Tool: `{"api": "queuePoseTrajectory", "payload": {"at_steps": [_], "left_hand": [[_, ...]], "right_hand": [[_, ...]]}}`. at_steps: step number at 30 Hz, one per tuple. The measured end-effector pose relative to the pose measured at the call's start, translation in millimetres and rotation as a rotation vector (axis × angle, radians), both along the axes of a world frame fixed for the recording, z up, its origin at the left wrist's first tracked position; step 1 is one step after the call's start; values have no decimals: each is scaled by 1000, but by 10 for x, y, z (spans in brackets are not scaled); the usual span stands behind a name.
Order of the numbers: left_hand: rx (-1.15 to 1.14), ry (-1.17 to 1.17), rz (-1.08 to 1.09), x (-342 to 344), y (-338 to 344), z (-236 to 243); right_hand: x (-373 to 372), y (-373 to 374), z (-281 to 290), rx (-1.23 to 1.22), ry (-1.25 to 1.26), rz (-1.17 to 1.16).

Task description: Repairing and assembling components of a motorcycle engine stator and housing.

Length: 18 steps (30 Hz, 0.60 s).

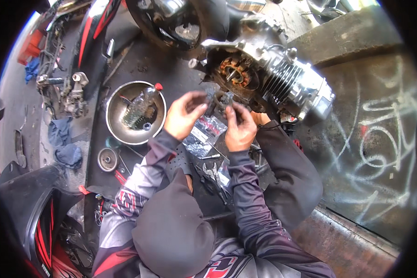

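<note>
My left hand [185, 116] has its fingers curled toward the thumb beside small crinkled, translucent pieces, with its fingertips blurred. My right hand [238, 129] pinches near them; what exactly it holds is unclear. Just beyond stands a metal engine [294, 85] with finned cylinder and exposed copper coils [241, 76]. Beneath my hands lies a printed plastic bag [204, 132]. A steel bowl [120, 132] to the left holds a clear bottle with red cap [143, 104]. Pliers [211, 176] and other tools lie between my forearms.
Wheel [185, 37] at top; metal frame parts [76, 99] and blue rags [65, 153] at left; small round metal part [107, 160] below the bowl; black-red bodywork [37, 217] lower left; painted dark slab [361, 185] at right. My bent leg [292, 180] is beside my right arm.
</note>
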<state>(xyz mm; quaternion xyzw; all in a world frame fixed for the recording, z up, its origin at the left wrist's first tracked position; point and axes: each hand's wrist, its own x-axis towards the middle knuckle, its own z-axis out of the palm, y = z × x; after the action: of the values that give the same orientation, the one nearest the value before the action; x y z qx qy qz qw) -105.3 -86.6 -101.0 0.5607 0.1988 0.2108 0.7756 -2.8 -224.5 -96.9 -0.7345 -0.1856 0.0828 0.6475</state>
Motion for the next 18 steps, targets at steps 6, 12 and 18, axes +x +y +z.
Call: {"api": "queuePoseTrajectory", "payload": {"at_steps": [6, 12, 18], "left_hand": [[586, -117, 230, 423, 40, 177], [646, -200, 367, 734, 66, -51], [565, -191, 405, 880, 21, -160]], "right_hand": [[292, 353, 33, -148, -399, -75], [334, 484, 60, -91, -352, -45], [412, 461, 59, -171, -371, -125]]}}
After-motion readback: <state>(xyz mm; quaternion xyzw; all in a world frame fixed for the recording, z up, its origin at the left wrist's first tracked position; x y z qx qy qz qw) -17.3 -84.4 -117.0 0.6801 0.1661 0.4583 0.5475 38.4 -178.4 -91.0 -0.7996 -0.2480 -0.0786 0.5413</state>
